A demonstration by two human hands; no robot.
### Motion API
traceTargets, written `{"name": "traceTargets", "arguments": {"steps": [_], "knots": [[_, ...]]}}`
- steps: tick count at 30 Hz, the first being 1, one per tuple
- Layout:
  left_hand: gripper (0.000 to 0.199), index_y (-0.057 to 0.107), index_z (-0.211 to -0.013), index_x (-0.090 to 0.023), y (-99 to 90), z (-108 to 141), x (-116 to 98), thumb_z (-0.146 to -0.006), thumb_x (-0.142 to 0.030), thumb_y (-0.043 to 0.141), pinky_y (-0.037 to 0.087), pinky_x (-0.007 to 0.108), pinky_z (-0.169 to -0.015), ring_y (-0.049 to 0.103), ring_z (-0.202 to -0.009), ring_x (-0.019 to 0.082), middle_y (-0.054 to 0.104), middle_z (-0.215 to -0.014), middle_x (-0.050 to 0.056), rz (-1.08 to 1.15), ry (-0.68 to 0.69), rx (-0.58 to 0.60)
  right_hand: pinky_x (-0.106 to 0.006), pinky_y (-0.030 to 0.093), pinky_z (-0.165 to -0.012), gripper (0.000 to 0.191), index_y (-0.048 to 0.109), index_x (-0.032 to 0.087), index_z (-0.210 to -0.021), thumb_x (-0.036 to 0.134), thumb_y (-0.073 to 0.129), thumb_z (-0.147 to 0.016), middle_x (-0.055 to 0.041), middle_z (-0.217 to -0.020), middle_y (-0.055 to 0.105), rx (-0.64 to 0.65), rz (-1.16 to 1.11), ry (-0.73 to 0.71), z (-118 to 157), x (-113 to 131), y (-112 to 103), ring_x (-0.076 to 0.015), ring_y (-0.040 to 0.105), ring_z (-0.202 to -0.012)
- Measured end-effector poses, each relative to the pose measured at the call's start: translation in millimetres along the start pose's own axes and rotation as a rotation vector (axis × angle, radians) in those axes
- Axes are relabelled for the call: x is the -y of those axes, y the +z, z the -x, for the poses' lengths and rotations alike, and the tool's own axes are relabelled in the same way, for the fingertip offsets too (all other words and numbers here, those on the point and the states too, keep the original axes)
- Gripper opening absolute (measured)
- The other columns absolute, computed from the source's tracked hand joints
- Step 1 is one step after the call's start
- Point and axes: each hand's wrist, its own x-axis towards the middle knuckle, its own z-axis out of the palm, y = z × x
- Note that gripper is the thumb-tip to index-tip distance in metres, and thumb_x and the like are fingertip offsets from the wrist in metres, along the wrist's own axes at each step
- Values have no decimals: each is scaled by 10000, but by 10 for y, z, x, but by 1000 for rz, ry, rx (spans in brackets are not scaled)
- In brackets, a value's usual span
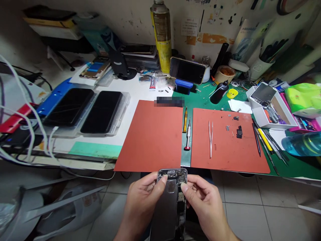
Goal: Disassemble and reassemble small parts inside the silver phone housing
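Note:
An opened smartphone (167, 211) with its battery and inner parts bare is held below the bench edge. My left hand (144, 199) grips its left side, the thumb lying over the upper inside. My right hand (204, 199) closes on the right edge, with its thumb at the board side. The phone's lower end runs out of the picture. On the right orange mat (200, 147) lie tweezers (210, 139) and a black phone part (239, 132) among several small pieces. Between the mats rest a gold screwdriver (185, 120) and a silver screwdriver with a red end (188, 135).
Two dark phones (101, 112) lie on plastic cases at left, near white cables (32, 124). Another phone (187, 70) leans on a blue stand. A yellow spray can (162, 40), a dark bottle (219, 93), a white parts box (278, 117) and a blue water bottle (303, 144) stand around.

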Motion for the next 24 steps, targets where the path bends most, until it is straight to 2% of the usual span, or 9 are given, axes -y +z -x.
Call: {"name": "traceTargets", "arguments": {"steps": [5,8,11,16,24], "knots": [[576,804,-876,-148,-85,-65,24,-810,-720,775,509,237,-589,608,-648,184,729,-726,62,43,-45,100,-228,439,-533,485,837,151,-1025,588,900,-824,-7,-679,662,63,-133,104,-27,89,6,-90,509,-546],[623,779,-837,-145,-94,-49,-37,-772,-765,775,473,231,-559,545,-638,171,688,-691,51,80,-98,103,-223,431,-538,447,840,164,-1049,560,894,-848,-15,-699,682,97,-209,151,-35,123,15,-92,527,-562],[623,777,-848,-145,-76,-21,-75,-757,-761,784,470,244,-571,531,-630,171,670,-684,41,108,-117,86,-224,429,-545,413,848,170,-1037,533,902,-850,-9,-687,667,111,-264,188,-38,171,27,-96,523,-579],[614,768,-844,-143,-58,-20,-15,-783,-754,772,436,247,-570,505,-611,158,635,-686,26,149,-137,121,-233,422,-514,382,855,171,-1051,501,897,-862,-2,-654,656,145,-328,231,-15,247,37,-98,502,-531],[637,789,-892,-131,-59,-14,-9,-764,-755,811,426,235,-570,491,-627,145,618,-701,20,181,-161,137,-226,412,-512,383,857,173,-1062,501,892,-869,-22,-679,696,142,-328,220,-10,268,34,-96,509,-532]]}}
